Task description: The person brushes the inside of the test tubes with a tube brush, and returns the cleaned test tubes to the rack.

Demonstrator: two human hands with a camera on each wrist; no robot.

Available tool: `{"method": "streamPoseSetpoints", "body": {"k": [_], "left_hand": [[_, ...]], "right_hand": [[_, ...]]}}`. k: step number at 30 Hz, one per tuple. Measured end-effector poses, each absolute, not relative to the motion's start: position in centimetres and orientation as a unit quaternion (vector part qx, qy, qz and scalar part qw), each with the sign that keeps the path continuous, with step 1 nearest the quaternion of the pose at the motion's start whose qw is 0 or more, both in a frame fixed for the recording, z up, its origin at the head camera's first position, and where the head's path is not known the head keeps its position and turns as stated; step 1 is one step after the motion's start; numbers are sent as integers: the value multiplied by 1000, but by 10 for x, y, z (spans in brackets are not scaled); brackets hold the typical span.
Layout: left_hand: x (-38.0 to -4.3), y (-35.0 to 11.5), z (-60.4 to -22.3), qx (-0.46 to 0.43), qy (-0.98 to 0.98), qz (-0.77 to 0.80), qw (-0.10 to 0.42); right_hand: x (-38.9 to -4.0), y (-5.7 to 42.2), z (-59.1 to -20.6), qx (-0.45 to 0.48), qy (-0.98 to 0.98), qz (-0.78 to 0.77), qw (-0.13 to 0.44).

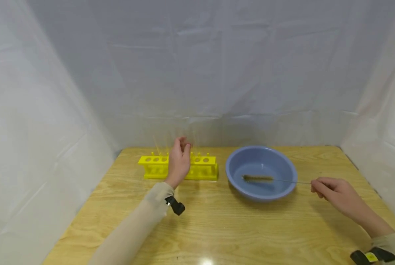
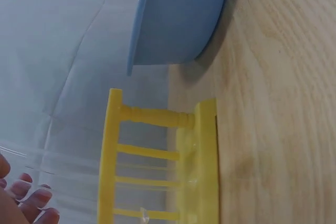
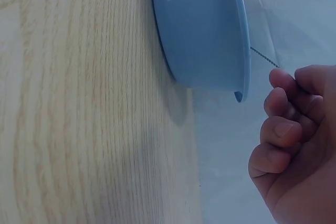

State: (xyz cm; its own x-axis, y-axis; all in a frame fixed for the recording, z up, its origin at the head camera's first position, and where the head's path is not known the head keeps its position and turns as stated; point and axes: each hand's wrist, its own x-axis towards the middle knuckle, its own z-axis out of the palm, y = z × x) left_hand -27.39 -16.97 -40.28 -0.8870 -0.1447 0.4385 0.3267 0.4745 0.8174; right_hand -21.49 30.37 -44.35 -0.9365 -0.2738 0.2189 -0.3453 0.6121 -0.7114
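My right hand (image 1: 338, 193) pinches the thin wire handle (image 1: 300, 182) of a test tube brush between thumb and fingers. The brush's brown bristle head (image 1: 258, 178) is over the inside of a blue basin (image 1: 228, 176), lying nearly level. In the right wrist view, the twisted wire (image 3: 265, 56) runs from my fingertips past the basin's rim. My left hand (image 1: 179, 160) is at a yellow test tube rack (image 1: 144, 161), its fingers bent beside clear upright tubes (image 2: 63, 161). Whether those fingers grip a tube I cannot tell.
The rack and basin stand side by side toward the back of a wooden table (image 1: 200, 221), rack on the left. Pale sheeting (image 1: 197, 73) hangs behind the table and along both sides. Thin clear tubes (image 1: 156, 144) rise above the rack and are hard to see.
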Motion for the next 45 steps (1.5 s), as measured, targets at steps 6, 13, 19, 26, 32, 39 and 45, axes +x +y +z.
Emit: {"method": "streamPoseSetpoints", "body": {"k": [6,13,19,26,32,39,45], "left_hand": [[-273,-171,-391,-83,-815,-507,267],[-262,-165,-376,-122,-810,-484,308],[-253,-151,-369,-168,-810,-460,323],[-243,-135,-374,-212,-832,-405,314],[-239,-125,-382,-255,-843,-374,289],[-233,-115,-394,-271,-878,-323,227],[-233,-109,-402,-276,-907,-264,178]], "right_hand": [[-215,303,-443,174,-898,401,51],[-214,302,-443,173,-895,408,51],[-215,303,-446,176,-896,402,69],[-215,301,-446,174,-897,399,73],[-213,299,-443,164,-902,391,75],[-210,300,-436,144,-901,404,68],[-210,305,-432,121,-897,418,85]]}}
